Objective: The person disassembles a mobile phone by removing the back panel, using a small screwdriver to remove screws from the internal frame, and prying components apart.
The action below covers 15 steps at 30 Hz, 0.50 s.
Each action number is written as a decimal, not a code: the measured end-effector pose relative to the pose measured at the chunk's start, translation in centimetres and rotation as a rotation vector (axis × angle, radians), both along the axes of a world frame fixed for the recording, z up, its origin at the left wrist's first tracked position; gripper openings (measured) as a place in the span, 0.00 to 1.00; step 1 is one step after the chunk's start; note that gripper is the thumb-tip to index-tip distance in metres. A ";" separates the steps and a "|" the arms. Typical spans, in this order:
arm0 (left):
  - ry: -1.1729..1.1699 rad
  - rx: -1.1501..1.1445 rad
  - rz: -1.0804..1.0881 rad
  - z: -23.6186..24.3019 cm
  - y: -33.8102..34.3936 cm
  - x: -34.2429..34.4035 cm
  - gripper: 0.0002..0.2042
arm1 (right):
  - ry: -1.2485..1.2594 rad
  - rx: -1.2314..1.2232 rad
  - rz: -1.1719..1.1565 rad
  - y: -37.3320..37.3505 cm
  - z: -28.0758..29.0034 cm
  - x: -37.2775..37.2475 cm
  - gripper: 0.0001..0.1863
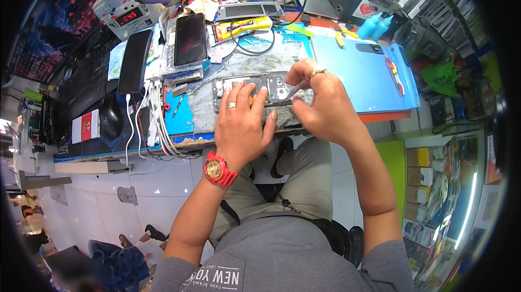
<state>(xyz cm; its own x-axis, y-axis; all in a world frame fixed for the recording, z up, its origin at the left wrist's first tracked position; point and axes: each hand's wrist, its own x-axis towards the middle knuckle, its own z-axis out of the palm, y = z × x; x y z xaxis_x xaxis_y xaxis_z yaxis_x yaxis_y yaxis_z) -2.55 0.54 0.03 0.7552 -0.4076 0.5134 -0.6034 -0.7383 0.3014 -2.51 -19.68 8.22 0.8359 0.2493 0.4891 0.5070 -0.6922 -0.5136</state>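
A smartphone with its back cover off (275,89) lies on a grey, stained cloth mat (209,115), its inner board and metal plates showing. Across its left part rests my left hand (242,108), fingers stretched out and apart, pressing on the phone. My right hand (321,98) is over the phone's right end, thumb and forefinger closed on slim grey metal tweezers (296,92). Their tip points down at the board near the lower right edge. My left fingers hide part of the phone's middle; whether the tweezers touch a part I cannot tell.
Two dark phones (190,39) lie left of the mat, beside white cables (157,110) and a mouse (111,118). A power supply (127,12) stands behind. To the right are a blue board (347,75), a screwdriver (395,77) and blue bottles (374,26).
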 end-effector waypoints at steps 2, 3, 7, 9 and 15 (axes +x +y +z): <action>0.001 -0.002 -0.003 0.0 0.0 0.0 0.24 | 0.113 -0.121 -0.150 0.3 0.9 -0.4 0.14; 0.005 0.003 0.000 0.0 0.1 0.0 0.24 | 0.169 -0.181 -0.226 0.4 1.2 -0.5 0.13; -0.001 -0.005 0.002 0.0 0.0 0.0 0.25 | 0.084 -0.012 -0.016 0.4 0.9 -0.3 0.13; -0.003 0.000 0.003 0.0 0.0 0.0 0.24 | 0.139 -0.124 -0.187 0.5 1.1 -0.3 0.12; -0.002 -0.009 -0.001 0.0 0.0 0.0 0.24 | 0.042 -0.090 -0.141 0.0 0.6 -0.1 0.13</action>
